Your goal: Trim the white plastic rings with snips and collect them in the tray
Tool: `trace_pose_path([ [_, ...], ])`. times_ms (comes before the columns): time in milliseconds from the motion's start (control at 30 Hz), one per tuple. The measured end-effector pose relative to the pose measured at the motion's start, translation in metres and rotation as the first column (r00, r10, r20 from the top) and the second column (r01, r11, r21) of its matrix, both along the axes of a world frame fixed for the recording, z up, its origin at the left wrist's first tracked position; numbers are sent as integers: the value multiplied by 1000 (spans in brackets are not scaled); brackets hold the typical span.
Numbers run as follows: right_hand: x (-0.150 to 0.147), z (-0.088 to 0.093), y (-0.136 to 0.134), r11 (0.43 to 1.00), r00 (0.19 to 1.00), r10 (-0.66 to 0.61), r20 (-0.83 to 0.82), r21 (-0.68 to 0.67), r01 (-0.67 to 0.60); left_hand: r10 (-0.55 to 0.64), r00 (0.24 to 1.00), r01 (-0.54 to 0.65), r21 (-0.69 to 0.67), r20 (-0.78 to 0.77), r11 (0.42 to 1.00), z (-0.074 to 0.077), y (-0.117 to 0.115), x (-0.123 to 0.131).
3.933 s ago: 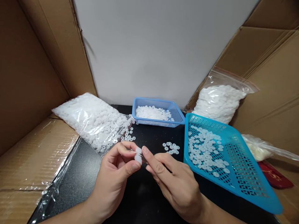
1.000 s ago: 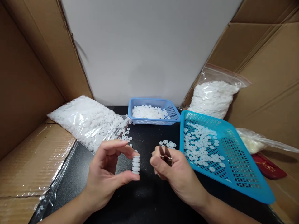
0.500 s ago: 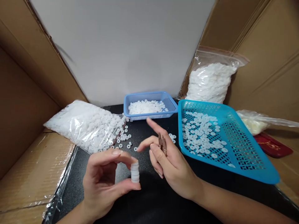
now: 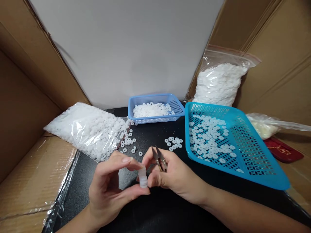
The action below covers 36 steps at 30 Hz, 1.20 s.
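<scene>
A short stack of white plastic rings (image 4: 143, 179) stands pinched between the thumb and fingers of my left hand (image 4: 109, 184). My right hand (image 4: 173, 174) holds thread snips (image 4: 159, 159), whose two pointed blades stick up apart from the fist. Its thumb and forefinger reach the right side of the stack and seem to touch it. Loose white rings (image 4: 173, 143) lie on the black table just beyond my right hand. More loose rings (image 4: 128, 139) are scattered beyond my left hand, by the bag's mouth.
A clear bag of rings (image 4: 89, 129) lies at left. A small blue basket (image 4: 156, 120) with rings sits at the back. The larger turquoise basket (image 4: 274, 181) at right holds spread rings. Behind it stand a full zip bag (image 4: 216, 84), a small bag (image 4: 263, 127) and a red item (image 4: 284, 152).
My right hand has moved left and down to the stack, its forefinger curling in from being stretched out. The snips' blades now show more plainly. My left hand keeps its pinch.
</scene>
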State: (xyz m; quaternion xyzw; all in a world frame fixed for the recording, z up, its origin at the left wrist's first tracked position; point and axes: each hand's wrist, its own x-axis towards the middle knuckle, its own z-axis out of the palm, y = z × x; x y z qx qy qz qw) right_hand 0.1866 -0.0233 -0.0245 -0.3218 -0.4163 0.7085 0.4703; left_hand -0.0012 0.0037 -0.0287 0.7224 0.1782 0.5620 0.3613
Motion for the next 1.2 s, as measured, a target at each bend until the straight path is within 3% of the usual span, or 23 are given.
trace_pose_path([
  [133,-4,-5,0,981,993,75,-87,-174,-89,30,998,-27,49,-61,998,-6,3,-1],
  [433,-6,-8,2,954,980,32,-199,-287,-89,-36,993,37,1,-111,999,-11,2,-2],
  [733,-6,-6,1,967,985,38,-165,-241,-78,-15,992,17,20,-126,1000,-13,3,0],
  [1067,-4,-12,2,958,961,125,-245,-224,-182,-8,989,29,135,-151,990,-13,2,3],
  [1200,-4,-13,2,948,948,176,-265,-213,-236,-50,990,64,105,-130,992,-15,2,2],
])
